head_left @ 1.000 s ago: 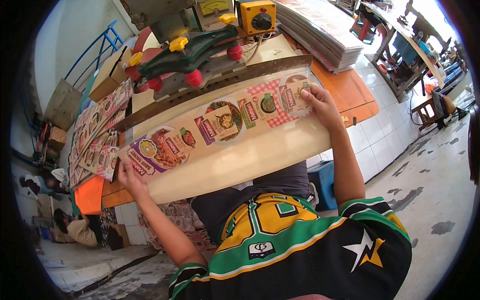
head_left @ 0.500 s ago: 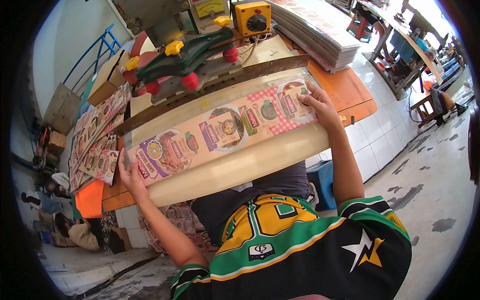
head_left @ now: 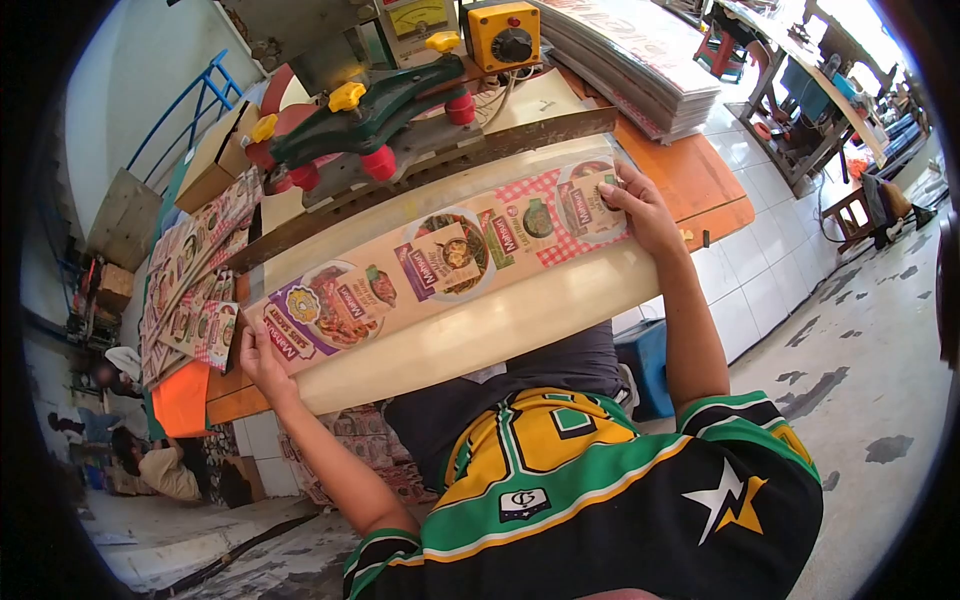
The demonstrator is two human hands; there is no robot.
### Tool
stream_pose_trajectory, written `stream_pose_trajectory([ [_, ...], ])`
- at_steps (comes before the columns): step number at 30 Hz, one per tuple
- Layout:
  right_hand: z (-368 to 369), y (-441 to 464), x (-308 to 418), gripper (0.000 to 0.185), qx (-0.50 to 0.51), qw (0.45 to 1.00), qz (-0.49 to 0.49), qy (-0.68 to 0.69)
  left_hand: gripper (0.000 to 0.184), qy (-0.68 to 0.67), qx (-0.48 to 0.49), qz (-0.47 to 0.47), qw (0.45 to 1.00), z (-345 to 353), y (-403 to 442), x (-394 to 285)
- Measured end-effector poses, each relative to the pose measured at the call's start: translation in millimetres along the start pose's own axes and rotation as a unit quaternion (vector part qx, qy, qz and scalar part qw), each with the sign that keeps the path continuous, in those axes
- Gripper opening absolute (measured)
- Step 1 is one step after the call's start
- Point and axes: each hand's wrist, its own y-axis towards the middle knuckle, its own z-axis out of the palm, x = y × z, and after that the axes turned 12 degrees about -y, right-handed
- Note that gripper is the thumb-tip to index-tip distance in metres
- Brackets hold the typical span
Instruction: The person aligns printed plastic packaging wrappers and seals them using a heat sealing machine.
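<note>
A long printed strip (head_left: 450, 258) with food pictures and red checks lies over a pale, glossy curved sheet (head_left: 480, 340) at the table's front edge. My left hand (head_left: 265, 362) holds the strip's lower left end, thumb on top and the other fingers partly hidden. At its upper right end, my right hand (head_left: 645, 208) pinches the strip with the thumb on the printed face. Just beyond the strip stands a press (head_left: 375, 115) with a dark green frame, yellow knobs and red feet, behind a long metal bar (head_left: 420, 182).
Printed pieces (head_left: 195, 285) are piled at the left, beside an orange sheet (head_left: 180, 400). A yellow control box (head_left: 505, 38) stands behind, near a tall stack of printed sheets (head_left: 630, 75). A blue stool (head_left: 645, 370) is by my legs. Other people sit at far left.
The strip has shifted slightly to the left between my hands. My left hand has dropped a little with its end; my right hand keeps hold of the other end.
</note>
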Motion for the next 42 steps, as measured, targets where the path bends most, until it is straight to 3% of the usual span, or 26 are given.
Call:
stream_pose_trajectory([
  [7, -0.1, 2.4, 2.0, 0.043, -0.011, 1.0, -0.012, -0.016, 0.042, -0.046, 0.02, -0.01, 0.999, 0.0, -38.9, -22.2],
  [13, -8.7, -2.4, 5.3, 0.039, 0.022, 0.999, -0.045, 0.008, 0.042, -0.022, 0.065, -0.045, 0.997, -72.5, -81.7, -44.7],
  [16, 2.5, -13.8, 24.3, 0.037, 0.048, 0.996, -0.065, -0.046, 0.042, 0.064, 0.014, -0.015, 0.998, -21.7, -89.4, -89.3],
  [18, 15.4, -19.8, 38.8, 0.036, 0.134, 0.987, -0.059, -0.064, 0.043, 0.103, 0.034, 0.004, 0.994, 2.6, -88.9, -106.3],
  [20, 35.1, -25.8, 54.9, 0.032, 0.135, 0.985, -0.073, -0.078, 0.042, 0.151, 0.043, 0.013, 0.987, 36.3, -90.4, -116.1],
  [21, 39.3, -27.6, 60.1, 0.031, 0.16, 0.971, -0.092, -0.15, 0.042, 0.152, 0.044, 0.014, 0.987, 54.3, -90.6, -118.2],
  [23, 57.5, -30.6, 80.1, 0.028, 0.173, 0.94, -0.16, -0.248, 0.039, 0.166, 0.124, 0.016, 0.978, 95.6, -90.5, -118.1],
  [25, 70.8, -33.1, 91.6, 0.027, 0.18, 0.934, -0.178, -0.251, 0.035, 0.138, 0.182, 0.026, 0.973, 146.0, -92.0, -114.1],
  [29, 88.1, -35.7, 104.6, 0.023, 0.207, 0.917, -0.209, -0.268, 0.036, 0.207, 0.285, 0.086, 0.932, 219.3, -85.6, -110.6],
  [35, 103.7, -39.1, 108.5, 0.021, 0.221, 0.911, -0.223, -0.269, 0.027, 0.153, 0.34, 0.132, 0.918, 288.9, -80.4, -110.9],
  [39, 110.1, -40.4, 108.7, 0.02, 0.212, 0.914, -0.224, -0.264, 0.02, 0.142, 0.333, 0.122, 0.924, 308.2, -83.2, -113.9],
  [42, 111.9, -40.7, 105.0, 0.02, 0.204, 0.915, -0.23, -0.26, 0.014, 0.163, 0.282, 0.164, 0.931, 314.2, -86.4, -112.6],
])
